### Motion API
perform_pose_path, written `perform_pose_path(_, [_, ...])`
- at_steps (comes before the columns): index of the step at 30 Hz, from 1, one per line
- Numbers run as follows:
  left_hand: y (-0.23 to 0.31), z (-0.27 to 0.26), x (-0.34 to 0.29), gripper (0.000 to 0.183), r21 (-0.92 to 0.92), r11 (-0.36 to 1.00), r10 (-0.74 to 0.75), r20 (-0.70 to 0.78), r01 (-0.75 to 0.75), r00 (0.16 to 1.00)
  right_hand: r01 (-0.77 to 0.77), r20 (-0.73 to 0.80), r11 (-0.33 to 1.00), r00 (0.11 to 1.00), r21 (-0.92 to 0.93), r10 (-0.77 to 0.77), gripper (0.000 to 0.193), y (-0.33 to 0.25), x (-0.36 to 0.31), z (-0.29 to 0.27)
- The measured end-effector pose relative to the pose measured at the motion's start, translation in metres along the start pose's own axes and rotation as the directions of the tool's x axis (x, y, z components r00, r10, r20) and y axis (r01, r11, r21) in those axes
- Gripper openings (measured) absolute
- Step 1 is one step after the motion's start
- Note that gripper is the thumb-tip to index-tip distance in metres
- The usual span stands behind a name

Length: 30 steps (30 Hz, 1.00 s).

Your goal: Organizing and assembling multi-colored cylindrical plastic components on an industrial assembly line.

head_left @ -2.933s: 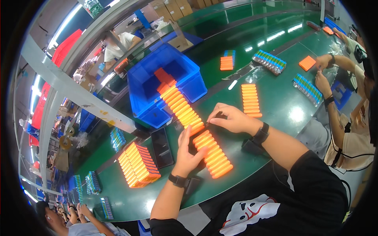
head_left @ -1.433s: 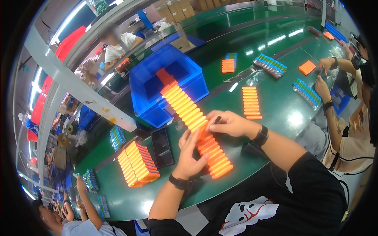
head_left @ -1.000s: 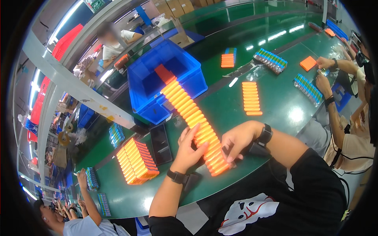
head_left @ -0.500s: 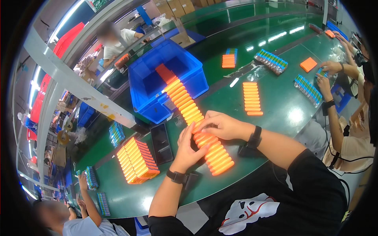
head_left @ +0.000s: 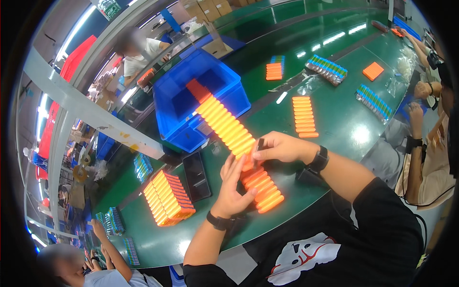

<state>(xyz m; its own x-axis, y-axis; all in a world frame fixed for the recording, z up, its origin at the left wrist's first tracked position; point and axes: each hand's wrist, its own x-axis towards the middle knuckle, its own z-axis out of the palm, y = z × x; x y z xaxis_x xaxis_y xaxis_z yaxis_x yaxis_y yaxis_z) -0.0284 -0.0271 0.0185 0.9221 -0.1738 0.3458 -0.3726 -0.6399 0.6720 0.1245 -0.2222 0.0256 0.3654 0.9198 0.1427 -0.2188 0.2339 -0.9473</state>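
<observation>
I judge I'm mid-way through working down the long row of orange cells (head_left: 228,128) on the green bench (head_left: 334,119), my left hand (head_left: 234,189) flat and released against it, my right hand (head_left: 277,146) pinching a small dark tool (head_left: 258,145) at the gap; next calls for steady pressing.

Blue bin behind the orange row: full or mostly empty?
Mostly empty: the blue bin shows bare floor, with only the orange row's far end inside.

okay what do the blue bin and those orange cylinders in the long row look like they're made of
Blue bin: probably moulded plastic, with uniform colour, thick rolled rim and a dull sheen. Orange cylinders: the core cannot be told; the outside looks like a smooth, glossy wrap or plastic sleeve, judging by the bright highlights along each one.
</observation>
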Motion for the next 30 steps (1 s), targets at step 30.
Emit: perform_pose_path(30, [-0.033, 0.003, 0.015, 0.074, -0.048, 0.986, -0.167, -0.139, 0.162, 0.976, 0.146, -0.060, 0.635, 0.955, -0.759, -0.291, 0.016, 0.016, 0.014, 0.002])
